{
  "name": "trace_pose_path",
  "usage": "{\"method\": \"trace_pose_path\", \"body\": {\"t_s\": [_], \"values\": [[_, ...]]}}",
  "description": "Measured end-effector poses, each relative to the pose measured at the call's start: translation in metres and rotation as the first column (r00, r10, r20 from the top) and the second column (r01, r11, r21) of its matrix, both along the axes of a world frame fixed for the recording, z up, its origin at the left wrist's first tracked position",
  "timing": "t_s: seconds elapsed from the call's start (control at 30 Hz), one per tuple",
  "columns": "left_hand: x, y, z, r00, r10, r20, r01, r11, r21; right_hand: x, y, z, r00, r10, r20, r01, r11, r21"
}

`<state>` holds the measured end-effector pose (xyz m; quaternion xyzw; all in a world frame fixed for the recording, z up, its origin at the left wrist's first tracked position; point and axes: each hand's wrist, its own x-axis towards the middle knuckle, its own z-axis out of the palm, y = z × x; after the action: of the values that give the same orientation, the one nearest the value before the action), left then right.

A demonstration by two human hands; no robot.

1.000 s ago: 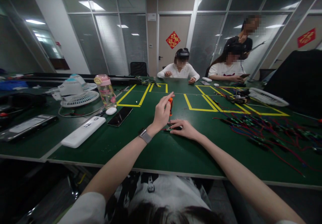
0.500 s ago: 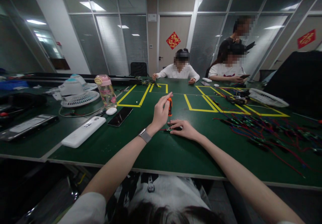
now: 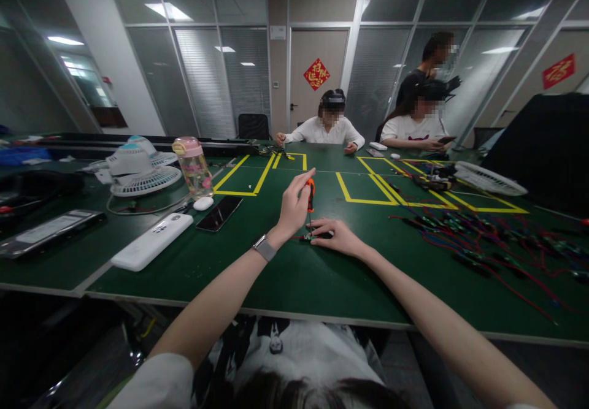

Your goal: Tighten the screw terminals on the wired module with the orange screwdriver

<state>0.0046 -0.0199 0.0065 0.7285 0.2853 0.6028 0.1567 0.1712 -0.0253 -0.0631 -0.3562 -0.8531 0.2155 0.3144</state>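
Note:
My left hand (image 3: 294, 205), with a watch (image 3: 264, 248) at its wrist, grips an orange and black screwdriver (image 3: 311, 195) against its fingers. The screwdriver stands upright, its thin shaft pointing down. Under the tip lies a small circuit board (image 3: 308, 237) with a short red wire, on the green table (image 3: 285, 286). My right hand (image 3: 338, 237) is closed around the board's right side, fingertips pressed at its edge. A black part shows beneath those fingers. Whether the tip sits in a screw is too small to tell.
Many circuit boards with red wires (image 3: 488, 243) are heaped on the right. A black phone (image 3: 219, 213), a white power bank (image 3: 153, 241), a pink bottle (image 3: 193, 167) and a white fan (image 3: 138, 173) stand left. Yellow tape (image 3: 368, 200) marks the table. Three people are opposite.
My hands, the screwdriver and the board keep almost the same place. The standing person at the back right has shifted slightly.

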Motion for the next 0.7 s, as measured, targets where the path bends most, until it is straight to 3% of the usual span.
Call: {"method": "trace_pose_path", "body": {"t_s": [0.07,0.27,0.53,0.7], "values": [[0.0006,-0.0004,-0.0001,1.000,0.005,0.017,-0.004,1.000,-0.007,0.0002,0.0000,0.0000,1.000,0.000,-0.001,0.000,1.000,-0.009],[0.0017,-0.0043,0.0013,0.985,0.171,-0.008,-0.170,0.984,0.057,-0.0008,-0.0006,0.0005,1.000,-0.011,-0.005,0.011,1.000,-0.024],[0.0002,-0.0007,-0.0006,1.000,-0.014,0.016,0.014,1.000,0.005,-0.0007,-0.0009,0.0008,1.000,-0.009,-0.005,0.009,1.000,-0.012],[0.0017,-0.0060,0.0020,0.993,0.119,0.018,-0.119,0.992,0.030,-0.0009,-0.0011,0.0015,1.000,-0.006,-0.005,0.006,1.000,-0.014]]}}
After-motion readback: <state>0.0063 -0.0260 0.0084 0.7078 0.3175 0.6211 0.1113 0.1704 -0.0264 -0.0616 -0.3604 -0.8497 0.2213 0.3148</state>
